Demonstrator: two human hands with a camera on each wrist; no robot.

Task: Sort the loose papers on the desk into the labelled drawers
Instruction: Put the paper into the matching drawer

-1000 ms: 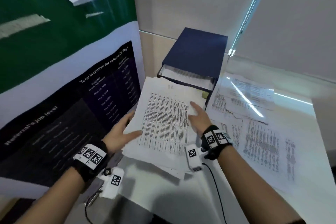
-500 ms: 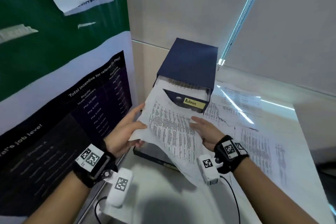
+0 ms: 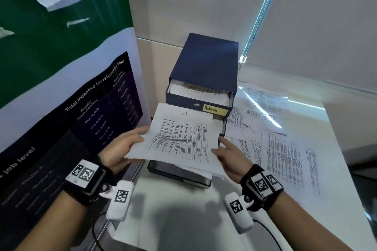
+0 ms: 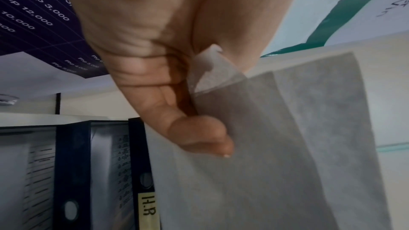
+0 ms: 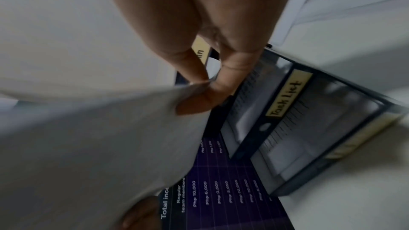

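I am holding a sheaf of papers (image 3: pixel 179 140) in the air with both hands, just in front of the blue drawer unit (image 3: pixel 204 71) at the far left of the tabletop (image 3: pixel 183 220). My left hand (image 3: pixel 120 149) is pinching the sheaf's left edge, thumb on top and fingers curled underneath, as the left wrist view shows clearly. My right hand (image 3: pixel 230 155) is gripping the right edge; in the right wrist view its fingers are clamped on the paper's rim. The top sheet is carrying rows of printed text and a handwritten "HR" near its far edge.

The sheaf is hanging above the pulled-out lower drawers. The top drawer (image 3: pixel 199 96), labelled "Admin" on a yellow tag (image 3: pixel 214 109), is standing partly open with printed sheets lying inside. Below it, the left wrist view is showing a drawer tagged "H.R" (image 4: pixel 149 205), and the right wrist view one tagged "Task List" (image 5: pixel 287 93), also holding sheets.

To the right, more loose papers (image 3: pixel 283 155) are lying spread flat over the tabletop. A dark poster (image 3: pixel 98 112) listing incentive amounts is standing at the left.
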